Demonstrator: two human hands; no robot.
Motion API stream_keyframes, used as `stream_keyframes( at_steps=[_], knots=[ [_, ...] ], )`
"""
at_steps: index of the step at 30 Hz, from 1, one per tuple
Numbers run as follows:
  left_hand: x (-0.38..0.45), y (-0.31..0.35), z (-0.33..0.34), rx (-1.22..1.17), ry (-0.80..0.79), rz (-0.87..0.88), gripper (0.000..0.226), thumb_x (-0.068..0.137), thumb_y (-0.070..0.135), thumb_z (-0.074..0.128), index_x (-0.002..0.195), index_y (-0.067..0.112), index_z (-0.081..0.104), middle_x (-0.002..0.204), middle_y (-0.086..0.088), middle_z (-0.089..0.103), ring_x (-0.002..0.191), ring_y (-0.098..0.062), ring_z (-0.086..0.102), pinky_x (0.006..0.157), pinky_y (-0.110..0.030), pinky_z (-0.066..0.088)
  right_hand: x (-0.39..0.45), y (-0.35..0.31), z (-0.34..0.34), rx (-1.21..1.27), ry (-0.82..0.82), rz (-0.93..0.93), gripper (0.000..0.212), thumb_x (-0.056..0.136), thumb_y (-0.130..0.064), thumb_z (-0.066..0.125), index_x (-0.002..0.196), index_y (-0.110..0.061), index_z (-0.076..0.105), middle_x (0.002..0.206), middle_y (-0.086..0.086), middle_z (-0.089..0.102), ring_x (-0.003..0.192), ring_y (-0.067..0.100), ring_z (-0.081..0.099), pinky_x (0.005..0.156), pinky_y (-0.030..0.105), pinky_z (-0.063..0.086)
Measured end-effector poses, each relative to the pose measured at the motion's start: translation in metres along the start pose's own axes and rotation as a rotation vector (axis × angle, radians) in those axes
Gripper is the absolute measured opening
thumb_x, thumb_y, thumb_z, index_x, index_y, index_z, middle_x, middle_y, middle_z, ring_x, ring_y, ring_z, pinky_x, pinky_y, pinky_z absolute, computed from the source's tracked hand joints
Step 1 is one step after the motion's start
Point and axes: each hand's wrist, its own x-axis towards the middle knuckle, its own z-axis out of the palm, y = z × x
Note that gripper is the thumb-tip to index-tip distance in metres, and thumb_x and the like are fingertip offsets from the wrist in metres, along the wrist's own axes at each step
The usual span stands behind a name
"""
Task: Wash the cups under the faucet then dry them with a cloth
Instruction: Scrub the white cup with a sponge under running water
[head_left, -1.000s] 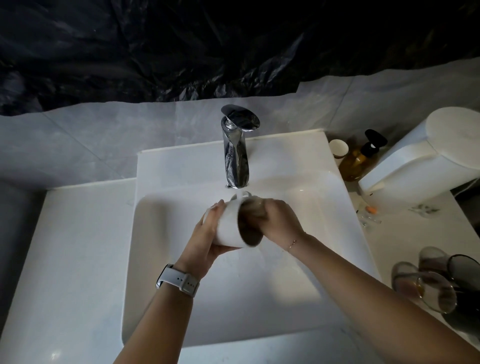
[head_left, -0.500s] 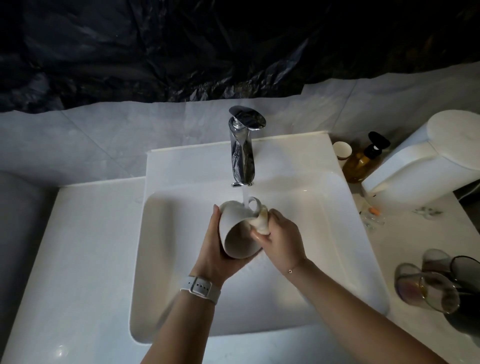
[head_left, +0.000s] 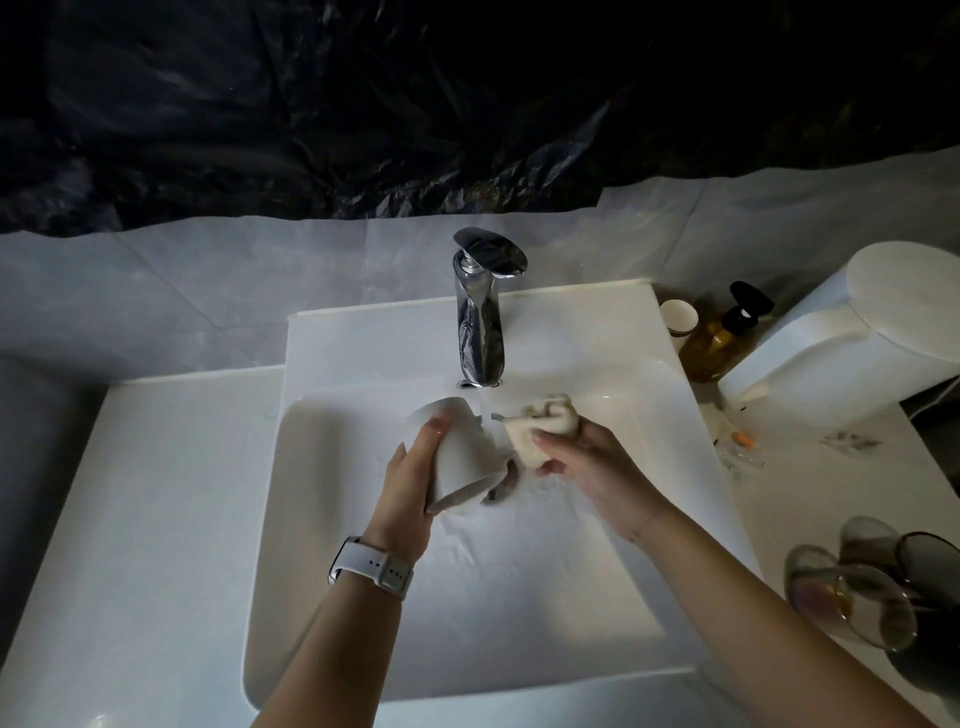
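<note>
white counter (head_left: 130, 519), black plastic sheeting (head_left: 363, 104) at 12 o'clock above grey wall. white sink (head_left: 322, 571) at centre, chrome faucet (head_left: 480, 322) running. white cup (head_left: 460, 452) over basin, tilted, gripped by left hand (head_left: 410, 483), fingers curled round it. right hand (head_left: 592, 462) clutching bunched cloth (head_left: 540, 428) at 3 o'clock of cup. no legible writing.

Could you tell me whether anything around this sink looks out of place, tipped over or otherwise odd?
Yes: the smoky glasses at the right counter edge lie tipped on their sides, overlapping in a heap, and look as if they could roll. Small clutter is scattered beside the basin. The white cup and cloth look normal.
</note>
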Motion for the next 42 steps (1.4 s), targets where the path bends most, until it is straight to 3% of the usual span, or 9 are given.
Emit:
stream_keyframes(
  at_steps=[6, 11, 15, 19, 22, 26, 31, 37, 42],
  knots=[
    [0.002, 0.003, -0.004, 0.160, -0.008, 0.079, 0.055, 0.070, 0.047, 0.073, 0.113, 0.013, 0.068, 0.105, -0.008, 0.075, 0.094, -0.023, 0.072, 0.069, -0.030, 0.057, 0.031, -0.010, 0.011, -0.419, -0.204, 0.112, 0.001, 0.090, -0.016, 0.066, 0.091, -0.016, 0.065, 0.079, 0.005, 0.066, 0.068, 0.016, 0.063, 0.056, 0.026, 0.055],
    [0.009, 0.013, -0.010, 0.195, -0.009, 0.043, 0.064, 0.061, 0.053, 0.075, 0.110, 0.014, 0.069, 0.104, -0.011, 0.075, 0.089, -0.023, 0.072, 0.070, -0.034, 0.057, 0.043, -0.017, 0.013, -0.553, -0.284, 0.135, 0.028, 0.094, -0.019, 0.058, 0.068, -0.009, 0.058, 0.050, 0.003, 0.058, 0.040, 0.014, 0.052, 0.040, 0.024, 0.039],
    [0.012, 0.016, -0.004, 0.109, 0.004, -0.037, 0.069, 0.063, 0.055, 0.074, 0.116, 0.012, 0.068, 0.107, -0.020, 0.071, 0.090, -0.031, 0.070, 0.072, -0.048, 0.059, 0.044, -0.008, 0.022, -0.314, -0.077, 0.120, 0.037, 0.092, -0.014, 0.054, 0.055, -0.011, 0.051, 0.043, 0.000, 0.045, 0.041, 0.015, 0.037, 0.045, 0.022, 0.024],
    [0.012, 0.014, 0.002, -0.060, -0.027, -0.080, 0.037, 0.082, 0.046, 0.069, 0.105, 0.017, 0.072, 0.103, -0.017, 0.072, 0.089, -0.030, 0.067, 0.079, -0.047, 0.053, 0.031, 0.010, 0.027, 0.095, -0.080, 0.256, 0.037, 0.088, -0.034, 0.061, 0.054, -0.022, 0.057, 0.059, 0.000, 0.042, 0.055, 0.014, 0.039, 0.053, 0.028, 0.030],
    [0.012, 0.009, 0.003, -0.125, -0.092, -0.126, 0.051, 0.086, 0.048, 0.067, 0.122, 0.013, 0.063, 0.121, -0.024, 0.065, 0.099, -0.037, 0.063, 0.085, -0.055, 0.048, 0.022, 0.020, 0.031, 0.394, -0.076, 0.272, 0.021, 0.083, -0.037, 0.064, 0.069, -0.022, 0.057, 0.073, 0.002, 0.042, 0.064, 0.013, 0.042, 0.058, 0.026, 0.039],
    [0.004, 0.003, 0.008, -0.152, -0.143, -0.135, 0.043, 0.091, 0.047, 0.060, 0.121, 0.017, 0.060, 0.114, -0.022, 0.066, 0.100, -0.039, 0.063, 0.093, -0.062, 0.046, 0.020, 0.007, 0.030, 0.405, -0.022, 0.303, 0.010, 0.089, -0.029, 0.058, 0.090, -0.021, 0.064, 0.080, 0.002, 0.058, 0.061, 0.011, 0.054, 0.054, 0.024, 0.039],
    [-0.006, -0.002, 0.005, 0.061, -0.118, -0.120, 0.046, 0.081, 0.057, 0.063, 0.114, 0.025, 0.070, 0.115, -0.018, 0.070, 0.106, -0.034, 0.066, 0.091, -0.048, 0.050, 0.029, -0.006, 0.025, 0.187, -0.013, 0.531, 0.019, 0.084, -0.023, 0.058, 0.065, -0.025, 0.060, 0.064, -0.005, 0.054, 0.059, 0.012, 0.046, 0.057, 0.023, 0.032],
    [0.000, 0.008, -0.005, 0.034, -0.244, -0.115, 0.049, 0.092, 0.053, 0.056, 0.130, 0.022, 0.057, 0.124, -0.020, 0.063, 0.110, -0.035, 0.061, 0.099, -0.063, 0.045, 0.012, 0.008, 0.033, 0.432, 0.047, 0.306, 0.022, 0.098, -0.009, 0.046, 0.080, -0.019, 0.054, 0.074, 0.005, 0.056, 0.062, 0.016, 0.051, 0.056, 0.025, 0.044],
    [-0.007, 0.002, 0.000, 0.050, -0.014, -0.238, 0.051, 0.088, 0.062, 0.057, 0.118, 0.021, 0.066, 0.118, -0.008, 0.067, 0.113, -0.024, 0.060, 0.103, -0.046, 0.046, -0.003, 0.017, 0.045, 0.538, 0.223, 0.140, 0.022, 0.096, -0.005, 0.051, 0.078, -0.015, 0.056, 0.069, -0.001, 0.063, 0.068, 0.011, 0.060, 0.054, 0.023, 0.049]
  ],
)
